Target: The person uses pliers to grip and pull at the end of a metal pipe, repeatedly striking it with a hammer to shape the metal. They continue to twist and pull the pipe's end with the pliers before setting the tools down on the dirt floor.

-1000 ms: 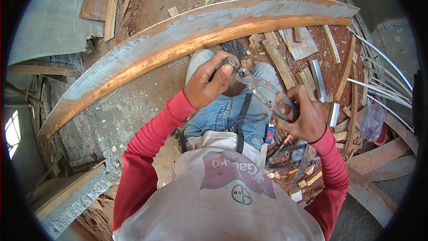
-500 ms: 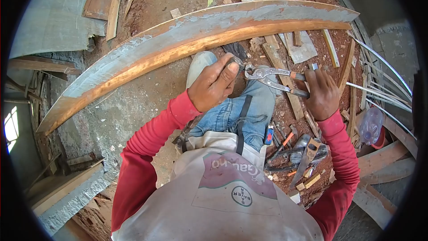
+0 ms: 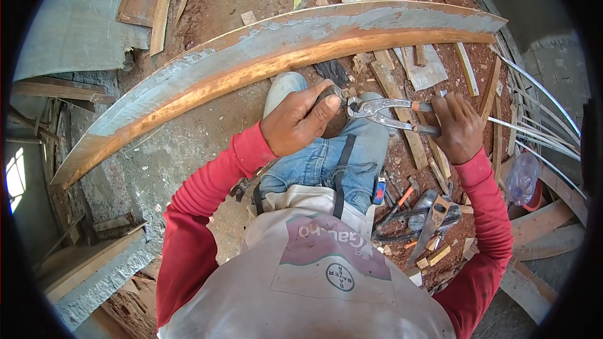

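My left hand [image 3: 300, 118] is closed round a small dark, roundish object [image 3: 331, 94], its thumb along the near side; I cannot make out its kind. In my right hand [image 3: 457, 127] is a pair of pincers [image 3: 383, 108] with orange-and-dark handles. Their metal jaws point left, close to the dark object, over my jeans-covered knee. Just beyond both hands lies a long curved board [image 3: 282, 41], grey-smeared on its face, with a bare wood strip [image 3: 251, 75] along its inner edge.
By my right leg lie a handsaw [image 3: 431, 226], a hammer [image 3: 408, 194] and a tape measure [image 3: 379, 191] among wood scraps. Pale rods [image 3: 546, 97] and a clear plastic bottle [image 3: 522, 177] are at the right. A concrete ledge [image 3: 107, 276] stands at the left.
The pincers' jaws have drawn slightly right and down, away from the dark object, and the handles sit a little differently. My left hand has shifted slightly left.
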A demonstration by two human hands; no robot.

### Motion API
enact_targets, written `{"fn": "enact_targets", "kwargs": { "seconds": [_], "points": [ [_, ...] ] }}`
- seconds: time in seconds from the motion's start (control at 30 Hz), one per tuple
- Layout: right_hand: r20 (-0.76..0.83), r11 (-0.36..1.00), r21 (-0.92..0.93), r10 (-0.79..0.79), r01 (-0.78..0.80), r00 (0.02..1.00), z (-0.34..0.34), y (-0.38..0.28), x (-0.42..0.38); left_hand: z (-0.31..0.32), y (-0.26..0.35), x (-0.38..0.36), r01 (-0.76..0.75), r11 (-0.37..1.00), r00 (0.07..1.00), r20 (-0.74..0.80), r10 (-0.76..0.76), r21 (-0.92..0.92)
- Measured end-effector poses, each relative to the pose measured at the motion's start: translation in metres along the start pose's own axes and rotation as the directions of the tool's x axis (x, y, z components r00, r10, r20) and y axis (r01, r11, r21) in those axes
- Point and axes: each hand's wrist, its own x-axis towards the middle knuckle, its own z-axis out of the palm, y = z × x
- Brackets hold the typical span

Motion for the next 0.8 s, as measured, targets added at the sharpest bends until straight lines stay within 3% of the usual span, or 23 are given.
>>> {"fn": "enact_targets", "kwargs": {
  "seconds": [0.13, 0.23, 0.47, 0.53, 0.63, 0.8],
  "points": [
    [0.0, 0.991, 0.105, 0.082, -0.081, 0.997, 0.009, -0.015, -0.009, -0.001, 0.0, 0.0, -0.069, 0.993, 0.994, -0.075, 0.077, 0.099],
    [0.18, 0.836, 0.416, 0.309, -0.357, 0.934, 0.017, -0.026, -0.015, -0.001, 0.009, 0.007, -0.109, 0.969, 0.985, -0.107, 0.135, 0.22],
    [0.322, 0.735, 0.55, 0.252, -0.397, 0.913, 0.025, -0.03, -0.029, 0.004, 0.006, 0.018, -0.179, 0.953, 0.972, -0.104, 0.21, 0.246],
    [0.489, 0.644, 0.57, 0.233, -0.51, 0.84, 0.018, -0.037, -0.025, 0.005, 0.003, 0.018, -0.173, 0.952, 0.974, -0.101, 0.204, 0.255],
    [0.54, 0.585, 0.585, 0.236, -0.562, 0.808, 0.026, -0.044, -0.027, 0.005, 0.001, 0.019, -0.203, 0.914, 0.961, -0.107, 0.255, 0.35],
    [0.462, 0.575, 0.615, 0.292, -0.54, 0.838, 0.033, -0.063, -0.019, 0.014, -0.006, 0.018, -0.249, 0.939, 0.902, -0.296, 0.314, 0.238]
  ]
}}
